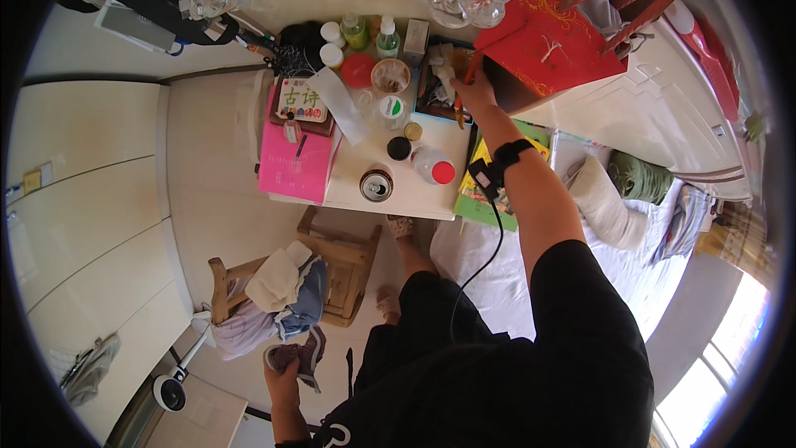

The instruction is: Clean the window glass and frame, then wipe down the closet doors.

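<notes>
My left hand [284, 376], low on the left, grips a bunched purple-brown cloth [305, 358] with a grey edge. At the far side of the white table [410, 202], my right hand [477, 93] closes around a slim orange item [459, 113] whose exact kind I cannot make out. It is over the right edge of an open box [425, 90] of small articles, beside a large red paper bag [550, 43]. A black band [511, 152] with a small cabled device circles my right wrist.
Before me on the table stand an opened drink can [376, 185], a clear bottle with a red cap [433, 165] and a pink book [295, 158]. Clothes hang over a wooden chair [339, 280] on the left. A bed with white sheets [488, 280] lies at right.
</notes>
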Tool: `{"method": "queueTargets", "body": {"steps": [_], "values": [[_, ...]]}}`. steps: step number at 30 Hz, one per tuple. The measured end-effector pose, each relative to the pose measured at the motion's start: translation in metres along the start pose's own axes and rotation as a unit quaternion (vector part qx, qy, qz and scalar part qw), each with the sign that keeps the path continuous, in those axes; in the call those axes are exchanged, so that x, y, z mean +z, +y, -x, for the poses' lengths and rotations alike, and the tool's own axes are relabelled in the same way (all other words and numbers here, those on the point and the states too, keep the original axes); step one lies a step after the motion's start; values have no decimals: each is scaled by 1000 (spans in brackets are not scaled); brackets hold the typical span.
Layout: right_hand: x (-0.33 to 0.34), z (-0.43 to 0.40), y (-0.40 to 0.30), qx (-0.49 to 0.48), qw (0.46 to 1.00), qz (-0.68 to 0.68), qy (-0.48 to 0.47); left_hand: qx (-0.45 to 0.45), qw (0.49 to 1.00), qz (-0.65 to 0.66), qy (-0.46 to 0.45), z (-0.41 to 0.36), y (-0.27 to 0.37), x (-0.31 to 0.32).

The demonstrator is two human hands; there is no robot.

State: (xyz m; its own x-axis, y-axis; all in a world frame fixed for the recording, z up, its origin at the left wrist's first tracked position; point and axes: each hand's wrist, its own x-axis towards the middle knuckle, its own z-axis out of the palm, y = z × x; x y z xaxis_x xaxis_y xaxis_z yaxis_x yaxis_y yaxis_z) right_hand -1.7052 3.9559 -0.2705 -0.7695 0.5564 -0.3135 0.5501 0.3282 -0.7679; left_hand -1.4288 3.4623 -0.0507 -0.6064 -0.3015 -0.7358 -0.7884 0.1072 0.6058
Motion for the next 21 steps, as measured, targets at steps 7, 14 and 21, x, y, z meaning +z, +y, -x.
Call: {"method": "queueTargets", "body": {"steps": [7,14,21], "values": [[22,-30,30,-50,995,75,-33,14,1000,4,-23,2,-7,-5],[-18,13,54,-75,997,19,-22,46,998,-6,-41,-14,-12,-14],[-71,148,106,78,994,21,-72,79,995,-47,-45,-34,-17,-25]]}}
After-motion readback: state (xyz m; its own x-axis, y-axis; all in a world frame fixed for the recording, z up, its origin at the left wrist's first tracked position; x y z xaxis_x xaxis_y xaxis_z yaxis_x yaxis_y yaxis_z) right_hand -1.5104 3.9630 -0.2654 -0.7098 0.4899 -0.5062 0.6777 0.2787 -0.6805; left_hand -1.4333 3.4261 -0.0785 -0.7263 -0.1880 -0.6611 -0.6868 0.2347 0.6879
